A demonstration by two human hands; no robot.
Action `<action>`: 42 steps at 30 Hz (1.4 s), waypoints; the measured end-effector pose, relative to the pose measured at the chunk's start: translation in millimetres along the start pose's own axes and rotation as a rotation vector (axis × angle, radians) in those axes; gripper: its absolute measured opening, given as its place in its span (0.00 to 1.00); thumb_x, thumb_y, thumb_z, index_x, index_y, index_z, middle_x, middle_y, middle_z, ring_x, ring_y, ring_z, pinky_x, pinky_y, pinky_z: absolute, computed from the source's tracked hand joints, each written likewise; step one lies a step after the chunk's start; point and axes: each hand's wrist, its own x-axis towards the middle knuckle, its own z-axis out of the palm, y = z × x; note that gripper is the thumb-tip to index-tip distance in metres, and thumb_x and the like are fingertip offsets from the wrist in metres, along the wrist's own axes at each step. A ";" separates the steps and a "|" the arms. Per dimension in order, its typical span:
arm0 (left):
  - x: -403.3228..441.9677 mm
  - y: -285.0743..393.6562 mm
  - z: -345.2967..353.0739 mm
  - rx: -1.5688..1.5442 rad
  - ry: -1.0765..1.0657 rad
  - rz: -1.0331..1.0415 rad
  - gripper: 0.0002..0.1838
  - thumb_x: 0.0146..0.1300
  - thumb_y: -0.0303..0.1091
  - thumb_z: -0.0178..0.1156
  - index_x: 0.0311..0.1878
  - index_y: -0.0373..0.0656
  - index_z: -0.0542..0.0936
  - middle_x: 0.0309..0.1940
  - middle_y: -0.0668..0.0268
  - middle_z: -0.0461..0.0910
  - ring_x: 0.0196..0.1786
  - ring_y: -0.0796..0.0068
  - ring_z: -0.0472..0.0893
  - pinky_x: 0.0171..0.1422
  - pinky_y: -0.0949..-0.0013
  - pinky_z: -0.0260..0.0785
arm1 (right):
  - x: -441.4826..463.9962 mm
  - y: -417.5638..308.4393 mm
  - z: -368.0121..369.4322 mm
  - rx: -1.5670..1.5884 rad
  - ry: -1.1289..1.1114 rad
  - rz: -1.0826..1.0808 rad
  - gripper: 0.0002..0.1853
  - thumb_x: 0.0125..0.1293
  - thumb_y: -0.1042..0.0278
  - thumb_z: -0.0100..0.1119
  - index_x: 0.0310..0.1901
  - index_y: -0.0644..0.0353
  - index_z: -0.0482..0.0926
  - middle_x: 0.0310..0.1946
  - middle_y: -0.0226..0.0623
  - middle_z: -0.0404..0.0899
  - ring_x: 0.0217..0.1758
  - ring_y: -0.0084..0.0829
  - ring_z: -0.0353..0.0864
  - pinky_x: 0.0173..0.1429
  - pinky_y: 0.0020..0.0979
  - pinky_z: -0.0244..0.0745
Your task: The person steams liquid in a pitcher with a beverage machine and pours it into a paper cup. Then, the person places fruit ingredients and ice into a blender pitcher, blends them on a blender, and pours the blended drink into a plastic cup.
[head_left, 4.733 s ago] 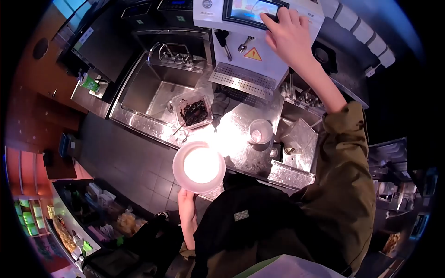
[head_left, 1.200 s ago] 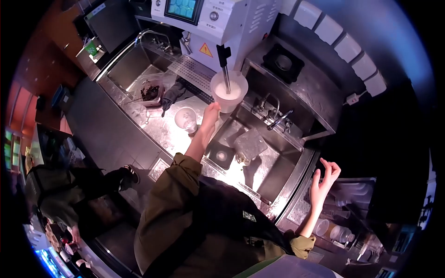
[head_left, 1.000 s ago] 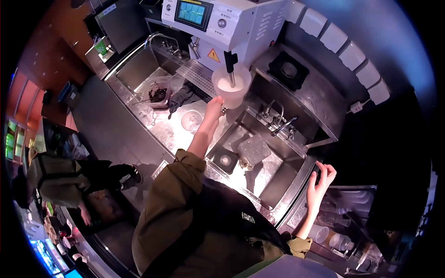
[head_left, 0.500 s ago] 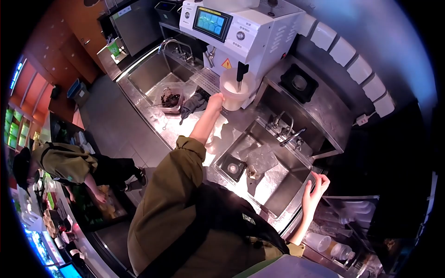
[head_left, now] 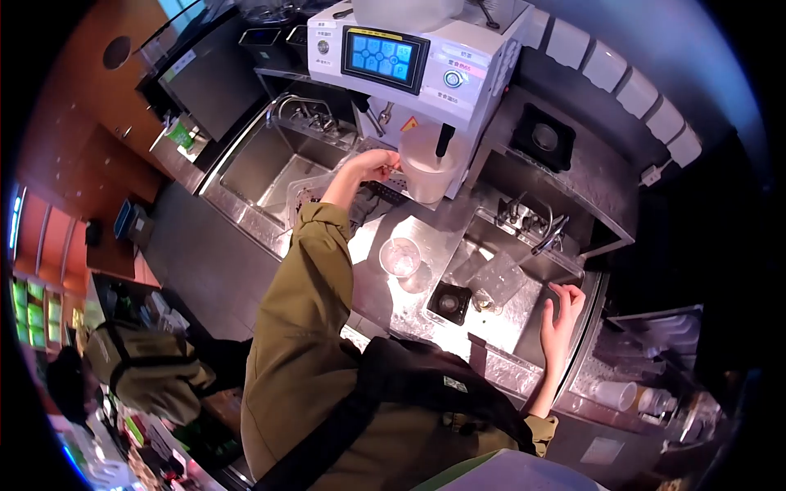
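My left hand [head_left: 377, 166] is closed at the near side of a translucent plastic pitcher [head_left: 429, 178], seemingly on its handle. The pitcher is upright under the front of a white dispensing machine [head_left: 483, 57], and a black-handled tool [head_left: 444, 141] sticks up at its rim. Below it on the steel counter stands a clear plastic cup [head_left: 400, 257]. Over the right edge of the near sink [head_left: 524, 348], my right hand [head_left: 562, 315] hangs with bent, parted fingers and nothing in it. In that sink lie a black square piece [head_left: 449, 303] and a clear plastic container [head_left: 501, 278].
A second sink [head_left: 266, 168] is at the far left, with a clear tub [head_left: 301, 196] and dark cloth [head_left: 368, 204] beside it. Taps [head_left: 536, 225] rise behind the near sink. Cups [head_left: 616, 395] lie at right. A co-worker [head_left: 147, 368] bends at the left counter.
My view has shifted. The clear cup, mostly hidden behind my left arm before, now shows fully. My left hand stays at the pitcher; my right hand remains by the sink edge.
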 end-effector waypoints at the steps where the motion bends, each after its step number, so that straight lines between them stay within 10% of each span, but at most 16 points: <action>1: -1.3 6.3 -3.8 0.050 -0.033 -0.019 0.10 0.58 0.33 0.47 0.22 0.47 0.70 0.18 0.77 0.61 0.20 0.85 0.57 0.24 0.79 0.52 | -3.0 -6.7 3.8 -0.006 0.006 0.014 0.15 0.52 0.78 0.50 0.44 0.61 0.71 0.44 0.43 0.60 0.51 0.38 0.61 0.57 0.33 0.54; 8: -8.4 21.3 -8.8 0.513 0.098 0.145 0.12 0.60 0.39 0.48 0.34 0.41 0.77 0.26 0.73 0.76 0.26 0.82 0.70 0.29 0.76 0.63 | -16.2 -39.6 29.7 0.006 -0.001 0.081 0.13 0.52 0.79 0.49 0.42 0.62 0.72 0.43 0.42 0.61 0.50 0.37 0.62 0.56 0.32 0.56; 12: -66.7 22.2 28.7 0.989 0.952 0.714 0.15 0.56 0.41 0.53 0.36 0.37 0.76 0.24 0.58 0.76 0.26 0.70 0.76 0.33 0.69 0.68 | -21.2 -51.0 41.1 0.074 -0.028 0.115 0.12 0.53 0.79 0.48 0.41 0.63 0.72 0.42 0.42 0.62 0.49 0.38 0.63 0.56 0.32 0.57; 16: -121.3 77.0 70.7 0.668 0.987 1.221 0.18 0.53 0.37 0.55 0.49 0.48 0.71 0.26 0.63 0.71 0.29 0.62 0.75 0.29 0.62 0.67 | -27.2 -64.4 52.3 0.086 -0.056 0.147 0.11 0.55 0.77 0.47 0.41 0.64 0.72 0.41 0.42 0.63 0.49 0.38 0.65 0.56 0.32 0.59; 21: -108.2 95.7 73.9 0.858 1.022 1.241 0.27 0.52 0.42 0.57 0.57 0.53 0.66 0.31 0.61 0.67 0.31 0.60 0.74 0.30 0.63 0.68 | -28.3 -75.7 62.3 0.086 -0.088 0.154 0.11 0.55 0.77 0.47 0.41 0.63 0.72 0.42 0.42 0.63 0.49 0.38 0.65 0.55 0.31 0.59; 24: -117.5 89.6 80.7 0.788 0.971 1.115 0.33 0.51 0.45 0.58 0.61 0.50 0.62 0.33 0.59 0.67 0.34 0.58 0.73 0.33 0.60 0.67 | -34.9 -75.5 63.1 0.068 -0.086 0.172 0.12 0.54 0.79 0.47 0.41 0.63 0.72 0.43 0.42 0.63 0.49 0.39 0.65 0.56 0.32 0.59; 27: -129.1 63.7 78.5 0.475 0.858 1.206 0.30 0.55 0.33 0.56 0.61 0.40 0.58 0.32 0.69 0.65 0.29 0.82 0.63 0.33 0.79 0.62 | -41.8 -85.4 55.2 0.176 -0.083 0.292 0.12 0.55 0.80 0.47 0.42 0.62 0.72 0.43 0.40 0.64 0.48 0.36 0.65 0.53 0.30 0.60; 30: -140.9 6.0 75.7 0.111 0.740 1.197 0.22 0.57 0.23 0.51 0.55 0.37 0.60 0.28 0.72 0.61 0.27 0.86 0.60 0.29 0.83 0.53 | -65.5 -54.4 54.3 0.143 -0.084 0.283 0.11 0.56 0.79 0.47 0.42 0.61 0.72 0.41 0.37 0.66 0.44 0.30 0.66 0.49 0.27 0.63; 35: -161.3 -172.6 59.9 0.347 0.931 0.672 0.07 0.61 0.28 0.50 0.39 0.36 0.67 0.31 0.66 0.66 0.32 0.81 0.65 0.36 0.78 0.61 | -120.1 -6.2 63.1 0.338 -0.077 0.494 0.13 0.56 0.79 0.48 0.44 0.60 0.72 0.36 0.35 0.70 0.37 0.26 0.70 0.43 0.26 0.67; 36: -180.4 -173.3 85.9 0.130 0.827 0.379 0.06 0.62 0.29 0.50 0.32 0.36 0.67 0.23 0.68 0.66 0.26 0.81 0.64 0.30 0.77 0.60 | -126.9 -2.0 63.1 0.357 -0.047 0.551 0.14 0.56 0.79 0.49 0.45 0.60 0.71 0.36 0.35 0.71 0.38 0.25 0.70 0.43 0.25 0.68; 38: -187.3 -233.4 101.1 0.270 0.696 0.453 0.20 0.63 0.37 0.51 0.17 0.40 0.63 0.12 0.74 0.61 0.18 0.83 0.59 0.21 0.75 0.50 | -161.8 26.0 72.4 0.499 0.036 0.739 0.15 0.57 0.83 0.45 0.46 0.59 0.72 0.35 0.29 0.67 0.41 0.21 0.68 0.46 0.21 0.66; 42: -210.0 -244.6 178.3 0.363 0.142 -0.006 0.29 0.64 0.51 0.45 0.12 0.39 0.67 0.06 0.73 0.60 0.15 0.82 0.59 0.21 0.74 0.51 | -189.0 51.3 62.2 0.567 0.156 0.827 0.14 0.59 0.82 0.44 0.46 0.58 0.71 0.31 0.25 0.66 0.27 0.14 0.64 0.29 0.18 0.63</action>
